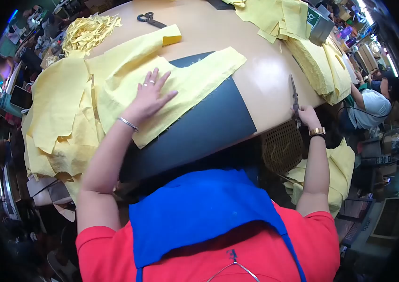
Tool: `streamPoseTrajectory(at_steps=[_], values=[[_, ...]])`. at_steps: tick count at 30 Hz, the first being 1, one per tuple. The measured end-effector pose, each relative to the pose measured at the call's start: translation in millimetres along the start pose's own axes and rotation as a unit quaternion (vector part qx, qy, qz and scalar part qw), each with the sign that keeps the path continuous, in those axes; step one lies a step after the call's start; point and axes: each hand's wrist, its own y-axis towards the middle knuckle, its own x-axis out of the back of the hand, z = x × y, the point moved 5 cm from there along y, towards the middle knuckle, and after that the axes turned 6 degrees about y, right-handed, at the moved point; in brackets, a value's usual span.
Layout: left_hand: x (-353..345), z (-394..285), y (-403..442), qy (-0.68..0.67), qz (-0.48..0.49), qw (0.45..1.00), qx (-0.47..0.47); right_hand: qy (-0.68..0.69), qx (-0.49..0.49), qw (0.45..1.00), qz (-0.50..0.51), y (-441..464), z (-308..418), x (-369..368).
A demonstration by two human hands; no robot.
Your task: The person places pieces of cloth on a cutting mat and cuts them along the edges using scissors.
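My left hand (151, 96) lies with its fingers spread on a piece of yellow cloth (195, 77), which covers part of a dark board (209, 115) on the table. At the table's right front edge, my right hand (306, 115) is closed around the handles of a pair of scissors (294, 91). Their blades point away from me, over the bare wood. More yellow cloth pieces (61, 101) lie in layers to the left of my left hand.
A second pair of scissors (151, 20) and a heap of yellow scraps (86, 34) are at the back left. Stacked yellow cloth (317, 66) lies at the right. A woven chair (281, 148) stands below the edge. Another person (371, 105) sits at the far right.
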Motion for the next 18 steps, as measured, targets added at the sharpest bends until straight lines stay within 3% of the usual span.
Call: streamPoseTrajectory(at_steps=[2, 5, 6, 7, 9, 13, 16, 18], values=[[17, 6, -4, 0.018, -0.004, 0.997, -0.078, 0.233, 0.017, 0.970, 0.070, -9, -4, -9], [31, 2, -19, 0.183, 0.057, 0.930, -0.312, 0.351, 0.056, 0.933, 0.063, -56, 14, -35], [19, 9, -21, 0.158, 0.094, 0.927, -0.326, 0.362, 0.071, 0.927, 0.069, -73, 20, -45], [14, 12, -15, 0.145, 0.074, 0.944, -0.287, 0.373, 0.085, 0.921, 0.073, -89, 23, -54], [5, 8, -2, 0.119, 0.035, 0.969, -0.212, 0.493, 0.107, 0.850, 0.150, -111, 20, -81], [-24, -14, 46, 0.045, -0.072, 0.990, 0.116, 0.515, 0.056, 0.820, 0.242, -161, 28, -132], [-26, -16, 67, -0.253, -0.212, 0.943, 0.033, 0.533, -0.009, 0.777, 0.334, -187, 27, -154], [-5, -32, 54, -0.077, -0.057, 0.995, -0.040, 0.531, 0.004, 0.745, 0.405, -196, 26, -162]])
